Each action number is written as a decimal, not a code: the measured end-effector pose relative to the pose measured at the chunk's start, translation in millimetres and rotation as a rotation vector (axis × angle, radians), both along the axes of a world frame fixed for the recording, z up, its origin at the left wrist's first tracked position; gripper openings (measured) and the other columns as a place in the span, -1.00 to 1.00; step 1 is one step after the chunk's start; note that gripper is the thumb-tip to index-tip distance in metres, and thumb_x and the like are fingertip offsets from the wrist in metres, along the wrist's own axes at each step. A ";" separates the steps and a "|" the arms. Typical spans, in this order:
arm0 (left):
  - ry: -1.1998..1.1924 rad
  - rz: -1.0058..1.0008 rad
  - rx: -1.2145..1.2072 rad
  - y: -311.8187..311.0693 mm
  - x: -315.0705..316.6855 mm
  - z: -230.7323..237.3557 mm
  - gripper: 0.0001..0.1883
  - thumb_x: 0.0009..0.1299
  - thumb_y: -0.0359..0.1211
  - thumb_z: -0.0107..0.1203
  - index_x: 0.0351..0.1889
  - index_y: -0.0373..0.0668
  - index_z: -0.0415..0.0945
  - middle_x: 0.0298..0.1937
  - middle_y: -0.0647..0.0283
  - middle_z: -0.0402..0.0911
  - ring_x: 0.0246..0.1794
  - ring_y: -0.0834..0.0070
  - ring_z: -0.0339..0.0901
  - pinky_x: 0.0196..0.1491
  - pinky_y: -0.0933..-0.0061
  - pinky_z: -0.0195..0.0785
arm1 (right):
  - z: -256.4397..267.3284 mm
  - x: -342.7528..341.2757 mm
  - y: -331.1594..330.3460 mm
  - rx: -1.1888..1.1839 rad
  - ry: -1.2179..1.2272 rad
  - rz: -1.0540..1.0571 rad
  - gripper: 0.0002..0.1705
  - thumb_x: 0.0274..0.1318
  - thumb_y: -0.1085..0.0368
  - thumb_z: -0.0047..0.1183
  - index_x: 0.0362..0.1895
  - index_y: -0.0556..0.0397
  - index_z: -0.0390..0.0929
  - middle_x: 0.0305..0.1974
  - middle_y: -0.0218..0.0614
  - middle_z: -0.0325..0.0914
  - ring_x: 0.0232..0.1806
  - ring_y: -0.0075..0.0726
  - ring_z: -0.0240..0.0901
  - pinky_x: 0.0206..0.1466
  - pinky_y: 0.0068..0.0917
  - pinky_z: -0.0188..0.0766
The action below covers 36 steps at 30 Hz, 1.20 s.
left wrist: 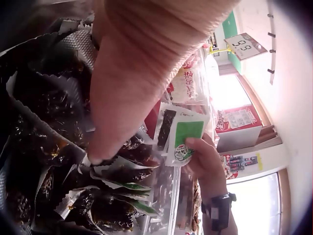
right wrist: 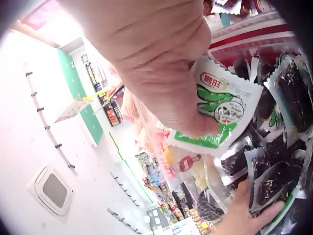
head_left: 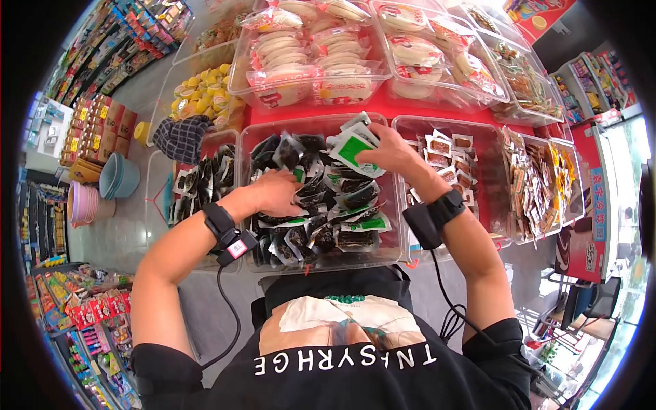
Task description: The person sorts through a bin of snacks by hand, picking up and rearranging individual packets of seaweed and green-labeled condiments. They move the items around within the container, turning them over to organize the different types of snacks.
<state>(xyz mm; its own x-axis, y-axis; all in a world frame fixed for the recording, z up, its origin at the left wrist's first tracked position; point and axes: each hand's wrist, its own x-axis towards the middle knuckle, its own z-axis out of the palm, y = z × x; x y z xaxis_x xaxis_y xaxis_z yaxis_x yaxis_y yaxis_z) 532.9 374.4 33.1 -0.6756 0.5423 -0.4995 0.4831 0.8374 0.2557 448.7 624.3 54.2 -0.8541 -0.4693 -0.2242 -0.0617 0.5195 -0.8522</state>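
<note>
My right hand pinches a small stack of snack packets above the back right of a clear bin. The thumb lies across the green-and-white printed face of the front packet; behind it, another packet shows a dark filling. My left hand reaches down among the dark-filled packets on the bin's left side. Its thumb tip touches a packet's crimped edge. Other left fingers are partly hidden between packets, and I cannot tell whether they grip one.
Bins of reddish-brown packets and stick-shaped packets stand to the right. Behind are raised tubs of wrapped white flatbreads. At the left lie yellow-lidded cups and a dark checked cloth. Cables hang from both wrist cameras.
</note>
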 end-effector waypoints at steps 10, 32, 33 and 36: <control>-0.018 0.449 0.495 37.3 -56.6 -19.2 -0.52 0.23 -0.06 -0.08 -0.17 -0.34 0.41 -0.18 -0.01 0.46 -0.09 0.14 0.38 0.00 0.34 0.21 | -0.9 -10.5 32.3 -0.507 -0.352 -0.062 -0.54 -0.18 0.27 0.11 -0.12 0.17 0.37 -0.29 -0.28 0.50 -0.27 -0.45 0.44 -0.25 -0.53 0.38; -0.117 0.163 -0.216 54.2 -77.6 -61.1 -0.28 0.17 -0.46 -0.17 0.28 -0.34 -0.29 0.07 -0.24 0.25 0.09 -0.03 0.23 0.11 0.24 0.12 | -14.2 -17.3 37.6 -0.588 -0.365 -0.011 -0.46 -0.18 0.29 0.13 -0.04 0.23 0.32 -0.17 -0.29 0.46 -0.14 -0.46 0.37 -0.02 -0.51 0.26; -0.123 0.170 -0.207 53.6 -76.1 -55.8 -0.26 0.17 -0.46 -0.17 0.28 -0.34 -0.31 0.08 -0.26 0.24 0.09 -0.04 0.23 0.11 0.24 0.12 | -13.8 -16.9 37.0 -0.576 -0.358 -0.013 -0.46 -0.18 0.29 0.13 -0.05 0.23 0.32 -0.18 -0.29 0.46 -0.15 -0.46 0.37 -0.03 -0.51 0.26; -0.149 0.154 -0.154 46.3 -77.2 -62.6 -0.24 0.16 -0.46 -0.17 0.28 -0.33 -0.35 0.08 -0.30 0.22 0.08 -0.03 0.24 0.11 0.25 0.11 | -13.9 -16.7 34.9 -0.561 -0.345 -0.007 -0.48 -0.18 0.30 0.12 -0.06 0.24 0.34 -0.20 -0.29 0.47 -0.17 -0.46 0.39 -0.04 -0.52 0.27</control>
<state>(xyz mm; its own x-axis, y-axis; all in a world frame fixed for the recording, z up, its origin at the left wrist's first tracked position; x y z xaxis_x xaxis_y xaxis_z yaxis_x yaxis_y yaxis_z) 455.6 420.7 -29.5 -0.6574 0.3483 -0.6682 0.3132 0.9328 0.1781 431.9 659.2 40.2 -0.7803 -0.5894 -0.2091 0.2657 -0.0098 -0.9640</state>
